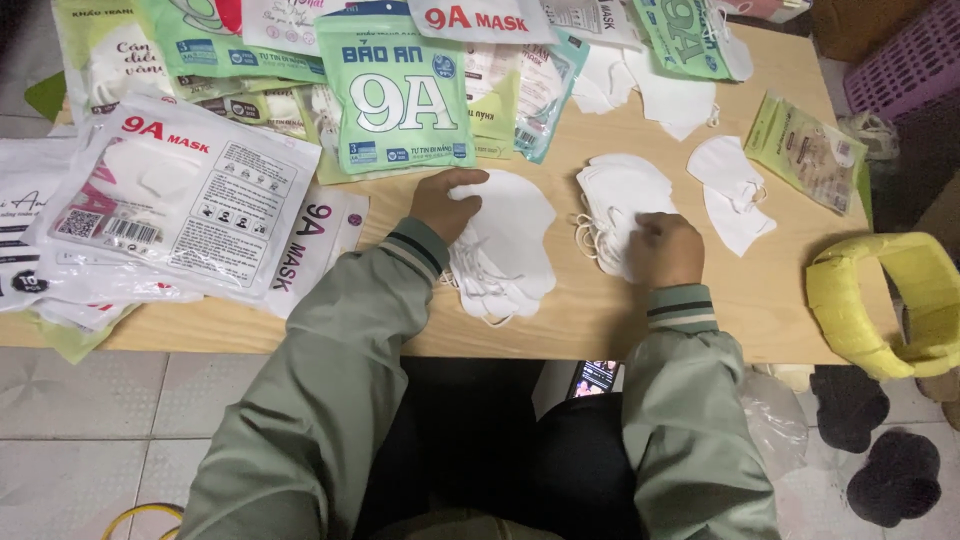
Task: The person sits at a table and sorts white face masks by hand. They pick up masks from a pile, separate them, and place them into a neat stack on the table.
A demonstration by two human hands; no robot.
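— Left hand point(442, 203)?
— Fingers spread, pressing flat on the left stack point(510, 245) of white masks, centre of frame.
— Lie of that stack?
— Long axis running top to bottom of frame, rounded edge toward the right, ear loops spilling from the lower left.
— Right hand point(665, 248)?
— Curled into a loose fist on the lower right edge of the right stack point(615, 205), pinching at it; exact grasp hidden by the knuckles.
— That stack?
— Just right of centre, domed edge up, loops trailing left.
— Materials?
— Soft matte fabric, folded flat, curved outlines. Smooth pale wooden table point(600, 310). Glossy plastic packets point(400, 95), green and white, across the upper left. Two loose masks point(735, 195) to the upper right. Yellow ring point(885, 300) at the right edge.
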